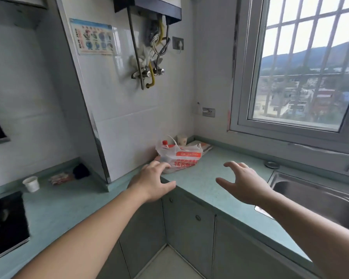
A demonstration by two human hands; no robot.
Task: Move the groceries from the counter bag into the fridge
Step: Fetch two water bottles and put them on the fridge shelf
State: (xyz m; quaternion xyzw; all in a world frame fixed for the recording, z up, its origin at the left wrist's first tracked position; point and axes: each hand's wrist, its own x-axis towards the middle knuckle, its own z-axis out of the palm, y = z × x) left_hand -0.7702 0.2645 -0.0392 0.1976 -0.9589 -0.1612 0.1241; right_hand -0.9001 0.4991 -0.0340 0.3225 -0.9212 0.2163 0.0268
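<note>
A white plastic bag with orange print (181,158) lies on the teal counter (206,184) in the corner by the wall. A bottle with a red cap (165,143) sticks up out of it. My left hand (153,181) reaches toward the bag, fingers spread, its fingertips at the bag's near left edge. My right hand (242,183) hovers over the counter to the right of the bag, fingers apart and empty. No fridge is in view.
A paper cup (182,139) and a flat packet stand behind the bag. A steel sink (318,200) lies at the right below the window. At the left are a white cup (31,183), small packets (60,178) and a black stove (6,224). Cabinet doors are below.
</note>
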